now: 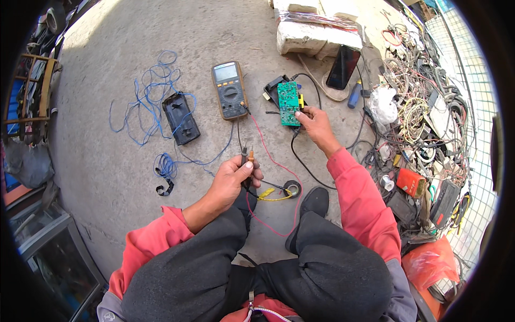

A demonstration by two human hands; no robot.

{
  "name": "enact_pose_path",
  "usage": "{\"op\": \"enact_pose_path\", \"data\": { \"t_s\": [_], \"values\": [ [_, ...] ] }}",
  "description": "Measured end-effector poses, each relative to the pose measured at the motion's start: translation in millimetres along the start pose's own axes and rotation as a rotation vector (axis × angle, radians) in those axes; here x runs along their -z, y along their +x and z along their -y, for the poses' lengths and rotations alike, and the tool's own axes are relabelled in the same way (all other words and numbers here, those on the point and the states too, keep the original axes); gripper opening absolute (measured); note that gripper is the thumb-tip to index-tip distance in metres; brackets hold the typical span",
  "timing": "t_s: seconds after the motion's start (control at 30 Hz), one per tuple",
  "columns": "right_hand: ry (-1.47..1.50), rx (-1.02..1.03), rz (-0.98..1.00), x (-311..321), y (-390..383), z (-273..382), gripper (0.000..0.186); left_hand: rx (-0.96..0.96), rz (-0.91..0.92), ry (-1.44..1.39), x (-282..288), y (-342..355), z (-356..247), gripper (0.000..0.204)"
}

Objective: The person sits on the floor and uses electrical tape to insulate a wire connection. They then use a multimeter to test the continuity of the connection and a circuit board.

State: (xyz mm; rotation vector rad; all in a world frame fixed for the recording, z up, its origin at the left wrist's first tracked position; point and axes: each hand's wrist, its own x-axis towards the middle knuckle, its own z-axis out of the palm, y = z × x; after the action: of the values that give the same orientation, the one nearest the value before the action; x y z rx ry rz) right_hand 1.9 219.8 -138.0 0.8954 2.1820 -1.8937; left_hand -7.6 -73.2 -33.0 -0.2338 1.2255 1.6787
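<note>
My left hand point(236, 180) holds two test probes point(250, 158) together, one black and one orange, tips pointing up. My right hand point(315, 126) grips the lower right edge of a green circuit board point(288, 98), thumb on top, over an open black case point(274, 88) with attached cables. The multimeter point(229, 89) lies left of the board, with red and black leads running from it. An empty black casing point(181, 119) sits farther left among loose blue wire point(150, 102). Below my hands lies a tape roll point(291, 189) with yellow-and-black wire.
A phone point(343, 67) leans against white foam blocks point(311, 38), near a blue screwdriver point(354, 94). Tangled cables point(416, 126) and scrap are piled along the right beside wire mesh point(458, 64). A rack point(29, 94) and framed glass panel point(59, 263) stand left on the concrete floor.
</note>
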Motion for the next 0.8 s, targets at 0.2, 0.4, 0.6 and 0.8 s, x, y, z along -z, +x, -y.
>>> {"op": "enact_pose_path", "data": {
  "t_s": [0.2, 0.4, 0.6, 0.8],
  "values": [
    [0.032, 0.043, 0.005, 5.4, -15.2, -1.8, 0.043, 0.009, -0.006, -0.001, -0.6, 1.4, 0.0, 0.019],
    [-0.324, 0.158, -0.057, -1.8, -32.2, -3.6, 0.044, 0.02, -0.008, 0.019, -1.7, 2.1, 1.0, 0.02],
    [-0.36, 0.232, -0.109, 1.7, -33.2, -12.6, 0.037, 0.015, -0.01, 0.033, -2.9, 1.4, 0.5, 0.02],
    [-0.078, 0.002, -0.228, 51.1, 0.6, -9.7, 0.025, 0.01, -0.025, 0.034, -3.0, 2.2, 1.3, 0.019]
  ]
}}
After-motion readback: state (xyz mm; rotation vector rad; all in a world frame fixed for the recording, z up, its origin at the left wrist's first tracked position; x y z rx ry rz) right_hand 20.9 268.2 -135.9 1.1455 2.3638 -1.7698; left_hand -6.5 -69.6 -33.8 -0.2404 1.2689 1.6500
